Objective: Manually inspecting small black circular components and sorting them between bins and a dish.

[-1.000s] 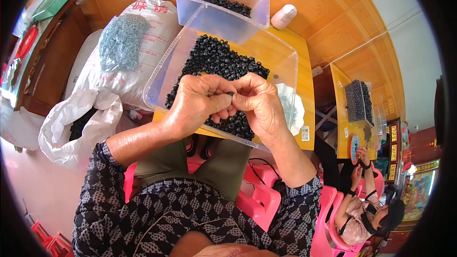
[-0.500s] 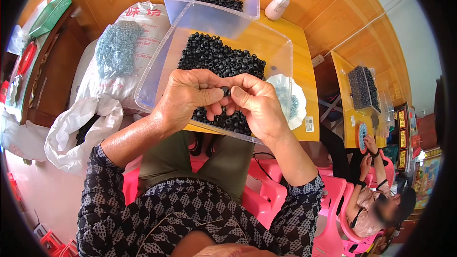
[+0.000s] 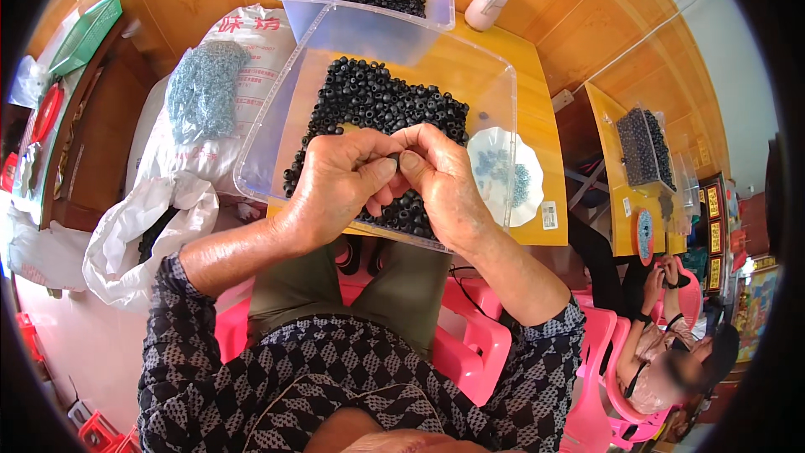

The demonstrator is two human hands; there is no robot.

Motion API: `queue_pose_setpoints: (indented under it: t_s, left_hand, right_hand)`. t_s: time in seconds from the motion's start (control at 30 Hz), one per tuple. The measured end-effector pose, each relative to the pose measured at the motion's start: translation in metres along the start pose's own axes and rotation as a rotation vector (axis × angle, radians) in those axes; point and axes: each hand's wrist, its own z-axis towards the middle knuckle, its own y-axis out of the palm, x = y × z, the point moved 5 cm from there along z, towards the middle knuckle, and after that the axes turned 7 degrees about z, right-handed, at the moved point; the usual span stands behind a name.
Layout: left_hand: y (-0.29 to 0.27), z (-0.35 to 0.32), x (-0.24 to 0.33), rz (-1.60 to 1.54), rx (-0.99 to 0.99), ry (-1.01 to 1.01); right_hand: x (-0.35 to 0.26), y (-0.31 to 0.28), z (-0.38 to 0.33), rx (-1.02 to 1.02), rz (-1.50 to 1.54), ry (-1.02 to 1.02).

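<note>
Both my hands are raised over a large clear plastic bin (image 3: 272, 138) that holds a heap of small black round pieces with holes (image 3: 390, 96). One such small black round piece (image 3: 395, 158) is pinched between the fingertips of my left hand (image 3: 335, 184) and my right hand (image 3: 449, 189). Their thumbs meet close to it, and the fingers cover most of it. To the right of the bin lies a white scalloped plate (image 3: 532, 159) with tiny bluish pieces (image 3: 518, 184) on it.
Behind stands a second clear bin (image 3: 365, 29) of black pieces, beside a pale pink flask (image 3: 487, 7). Left are a white sack (image 3: 256, 50), a bag of bluish pieces (image 3: 204, 92) and an open white bag (image 3: 117, 226). At right, a co-worker (image 3: 662, 352) sits by another table (image 3: 616, 159).
My hands have stayed together, turning slightly, and the fingers now hide more of the black piece. The co-worker's hands have drawn back from the bluish-filled dish.
</note>
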Motion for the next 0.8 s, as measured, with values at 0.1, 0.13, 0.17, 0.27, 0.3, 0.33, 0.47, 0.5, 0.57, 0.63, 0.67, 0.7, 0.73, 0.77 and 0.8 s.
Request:
queue_pose_setpoints:
  t_s: [0.1,0.13,0.17,0.27,0.3,0.33,0.47,0.5,0.57,0.63,0.67,0.7,0.73,0.77,0.8]
  left_hand:
    - [-0.006,0.018,-0.002,0.088,-0.144,-0.126]
    - [-0.006,0.029,-0.001,0.052,-0.219,-0.142]
    - [-0.010,0.043,0.002,0.075,-0.210,-0.129]
    - [-0.048,0.113,-0.004,0.155,-0.075,-0.077]
    - [-0.060,0.138,0.007,0.211,-0.087,-0.042]
    - [-0.082,0.164,0.018,0.442,-0.066,0.074]
    - [-0.098,0.247,0.027,0.953,0.291,0.061]
    - [-0.098,0.250,0.036,1.050,0.405,0.183]
    - [-0.093,0.248,0.046,1.232,0.618,0.435]
    - [-0.088,0.233,0.043,1.323,0.718,0.564]
    - [-0.065,0.214,0.029,1.272,0.300,0.674]
    - [-0.032,0.187,0.015,1.167,-0.122,0.770]
    - [-0.012,0.172,-0.006,1.161,-0.310,0.330]
    - [-0.009,0.151,-0.026,1.185,-0.471,0.403]
    - [-0.007,0.134,-0.050,1.241,-0.556,0.468]
  right_hand:
    - [-0.008,-0.008,-0.001,0.048,-0.052,0.095]
    - [-0.010,-0.014,-0.003,0.065,-0.036,0.101]
    - [-0.011,-0.022,-0.005,0.106,-0.057,0.080]
    - [-0.017,-0.040,-0.004,0.137,-0.079,0.006]
    - [-0.017,-0.047,-0.004,0.154,-0.036,0.012]
    - [-0.022,-0.045,-0.005,0.147,-0.017,0.006]
    - [-0.025,-0.057,-0.010,0.197,0.023,-0.001]
    - [-0.027,-0.057,-0.012,0.202,0.016,-0.021]
    - [-0.026,-0.056,-0.015,0.216,0.046,-0.028]
    - [-0.028,-0.060,-0.018,0.235,0.013,-0.044]
    - [-0.027,-0.064,-0.019,0.228,0.035,-0.068]
    - [-0.026,-0.071,-0.022,0.248,0.035,-0.062]
    - [-0.026,-0.080,-0.026,0.270,0.037,-0.069]
    - [-0.028,-0.078,-0.025,0.251,0.050,-0.087]
    - [-0.032,-0.076,-0.026,0.256,0.054,-0.106]
